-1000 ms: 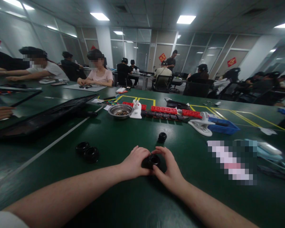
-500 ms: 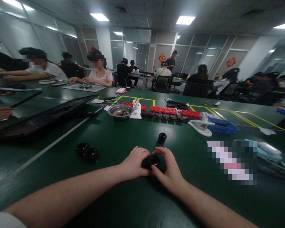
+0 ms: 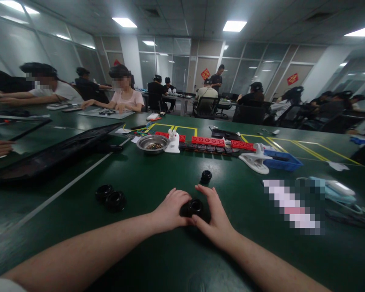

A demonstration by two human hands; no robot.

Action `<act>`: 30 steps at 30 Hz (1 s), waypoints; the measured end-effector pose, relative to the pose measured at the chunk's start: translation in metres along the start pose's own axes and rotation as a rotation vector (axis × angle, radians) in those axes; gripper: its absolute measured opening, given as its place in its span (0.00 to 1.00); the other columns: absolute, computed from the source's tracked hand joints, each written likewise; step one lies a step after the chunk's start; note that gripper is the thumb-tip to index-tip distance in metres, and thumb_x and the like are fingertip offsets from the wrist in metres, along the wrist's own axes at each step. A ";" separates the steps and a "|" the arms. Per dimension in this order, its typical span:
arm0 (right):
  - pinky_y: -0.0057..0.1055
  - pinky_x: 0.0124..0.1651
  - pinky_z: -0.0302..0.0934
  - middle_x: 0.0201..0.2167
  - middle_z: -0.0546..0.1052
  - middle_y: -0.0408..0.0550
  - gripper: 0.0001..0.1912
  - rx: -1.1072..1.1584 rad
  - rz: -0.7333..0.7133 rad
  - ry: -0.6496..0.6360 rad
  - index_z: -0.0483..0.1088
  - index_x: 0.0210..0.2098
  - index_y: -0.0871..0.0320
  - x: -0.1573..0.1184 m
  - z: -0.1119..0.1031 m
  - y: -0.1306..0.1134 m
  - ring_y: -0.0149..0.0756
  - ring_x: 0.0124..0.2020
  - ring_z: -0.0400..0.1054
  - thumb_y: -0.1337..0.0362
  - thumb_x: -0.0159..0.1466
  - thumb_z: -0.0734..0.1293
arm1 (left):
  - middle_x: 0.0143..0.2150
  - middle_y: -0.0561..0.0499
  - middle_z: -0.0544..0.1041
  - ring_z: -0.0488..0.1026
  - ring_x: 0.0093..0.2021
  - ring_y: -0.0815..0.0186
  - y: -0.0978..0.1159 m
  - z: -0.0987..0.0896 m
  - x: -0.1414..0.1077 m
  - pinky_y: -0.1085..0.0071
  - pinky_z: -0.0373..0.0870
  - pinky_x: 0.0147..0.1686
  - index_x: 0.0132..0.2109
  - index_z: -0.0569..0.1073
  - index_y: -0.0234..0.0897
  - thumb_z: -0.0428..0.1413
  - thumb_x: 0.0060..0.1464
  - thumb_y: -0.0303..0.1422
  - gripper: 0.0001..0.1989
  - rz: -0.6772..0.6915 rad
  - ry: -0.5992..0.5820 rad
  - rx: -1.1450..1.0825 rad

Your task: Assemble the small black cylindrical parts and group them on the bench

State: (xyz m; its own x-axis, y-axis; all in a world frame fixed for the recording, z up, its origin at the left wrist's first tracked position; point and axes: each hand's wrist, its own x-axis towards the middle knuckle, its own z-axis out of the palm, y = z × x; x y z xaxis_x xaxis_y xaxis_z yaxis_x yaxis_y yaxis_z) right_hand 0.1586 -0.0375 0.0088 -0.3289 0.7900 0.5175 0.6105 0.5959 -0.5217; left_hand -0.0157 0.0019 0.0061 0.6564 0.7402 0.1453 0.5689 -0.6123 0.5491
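Note:
A glossy black ring-shaped piece (image 3: 195, 206), tyre-like with a round hole, is between my two hands near the middle of the green table. My left hand (image 3: 174, 207) is closed round its left side, and its fingers partly cover what it grips. On the other side, my right hand (image 3: 214, 215) curves with thumb and fingers spread; its thumb tip is close to the ring's lower edge, and contact is hard to tell. Just beyond stands a smaller-looking black ring piece (image 3: 206, 177). Two more lie together at the left, one black ring (image 3: 104, 192) against another black ring (image 3: 115, 200).
Farther back are a metal bowl (image 3: 152, 144) of small parts, a white clip stand (image 3: 172, 142), red blocks (image 3: 208, 141) in a row, another white clip (image 3: 255, 160) and a blue tray (image 3: 284, 161). A long black panel (image 3: 54, 152) lies left. Co-workers sit around.
My right fingers have opened a little away from the ring, and the thumb has slipped lower off its front. The left hand keeps its hold. The whole view has shifted slightly.

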 end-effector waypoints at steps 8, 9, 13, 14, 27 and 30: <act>0.53 0.53 0.50 0.40 0.68 0.51 0.25 -0.015 0.042 0.063 0.53 0.49 0.56 -0.002 0.003 0.001 0.45 0.45 0.63 0.66 0.53 0.64 | 0.44 0.49 0.69 0.64 0.47 0.58 0.003 -0.001 0.000 0.52 0.47 0.55 0.41 0.67 0.38 0.60 0.40 0.39 0.20 -0.021 0.005 -0.017; 0.54 0.55 0.47 0.41 0.68 0.51 0.26 -0.004 0.015 0.046 0.52 0.50 0.56 -0.002 0.002 0.001 0.45 0.46 0.62 0.67 0.53 0.63 | 0.44 0.48 0.69 0.64 0.47 0.58 0.003 -0.001 0.000 0.52 0.47 0.55 0.42 0.67 0.38 0.60 0.39 0.39 0.21 -0.024 0.005 -0.017; 0.54 0.56 0.44 0.44 0.67 0.53 0.27 -0.006 -0.001 0.050 0.53 0.49 0.57 -0.001 0.002 0.000 0.46 0.48 0.61 0.66 0.51 0.63 | 0.44 0.48 0.69 0.63 0.48 0.57 0.003 -0.001 0.000 0.52 0.46 0.55 0.41 0.67 0.38 0.60 0.40 0.39 0.19 -0.027 0.003 -0.010; 0.54 0.56 0.44 0.42 0.68 0.52 0.25 -0.006 0.014 0.061 0.53 0.49 0.57 0.000 0.003 0.000 0.45 0.47 0.62 0.66 0.52 0.63 | 0.44 0.48 0.69 0.63 0.48 0.57 0.003 -0.001 0.001 0.52 0.47 0.55 0.41 0.67 0.38 0.60 0.40 0.39 0.19 -0.025 0.003 -0.012; 0.50 0.53 0.50 0.42 0.68 0.53 0.26 -0.034 0.036 0.107 0.55 0.48 0.57 -0.001 0.003 0.001 0.47 0.47 0.61 0.61 0.51 0.65 | 0.43 0.49 0.69 0.64 0.46 0.58 0.002 0.000 0.001 0.51 0.47 0.54 0.40 0.67 0.38 0.59 0.41 0.41 0.19 -0.010 0.010 -0.009; 0.50 0.54 0.49 0.38 0.70 0.49 0.23 -0.017 0.027 0.111 0.55 0.47 0.55 -0.001 0.004 0.001 0.44 0.44 0.64 0.66 0.52 0.63 | 0.43 0.49 0.69 0.64 0.47 0.58 0.001 0.000 0.001 0.51 0.48 0.54 0.41 0.67 0.39 0.60 0.40 0.40 0.20 -0.012 0.015 -0.018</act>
State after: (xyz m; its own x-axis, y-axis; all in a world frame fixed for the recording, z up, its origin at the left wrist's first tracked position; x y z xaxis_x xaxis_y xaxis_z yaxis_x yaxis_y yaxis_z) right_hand 0.1567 -0.0374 0.0051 -0.2311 0.7844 0.5756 0.6308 0.5712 -0.5251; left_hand -0.0142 0.0019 0.0068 0.6422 0.7515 0.1513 0.5674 -0.5987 0.5654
